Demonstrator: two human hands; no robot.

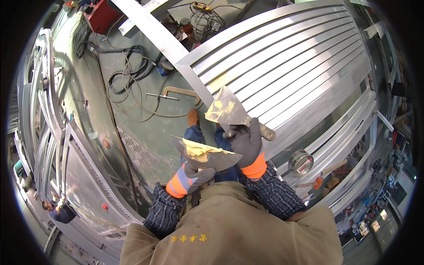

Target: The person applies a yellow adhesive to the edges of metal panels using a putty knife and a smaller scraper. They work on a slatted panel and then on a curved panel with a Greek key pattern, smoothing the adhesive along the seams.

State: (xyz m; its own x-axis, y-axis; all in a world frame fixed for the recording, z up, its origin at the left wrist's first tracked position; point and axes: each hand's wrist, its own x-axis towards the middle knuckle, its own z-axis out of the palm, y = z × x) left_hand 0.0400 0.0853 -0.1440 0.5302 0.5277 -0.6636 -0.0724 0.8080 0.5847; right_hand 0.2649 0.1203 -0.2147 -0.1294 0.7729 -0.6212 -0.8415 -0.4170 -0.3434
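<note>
My gloved left hand (200, 177) grips a wide, curved-edged scraper blade (212, 162) from below, low in front of my body. A lump of yellow putty (198, 150) is spread along its upper edge. In my gloved right hand (246, 145) is a putty knife (232, 109), its handle (266, 132) passing under the fingers. Yellow smears mark the knife's blade, which overlaps the near corner of a slatted metal panel (281, 73) in my view. On that panel, close beyond the blade, is a yellowish patch (221, 81).
A G-clamp (182, 92) and coiled cables (129, 73) lie on the green floor. To the right are a round tin (300, 163), a mallet with an orange head (318, 183) and long metal profiles (351, 129). Metal frames (49, 82) stand left; another person (59, 210) is far left.
</note>
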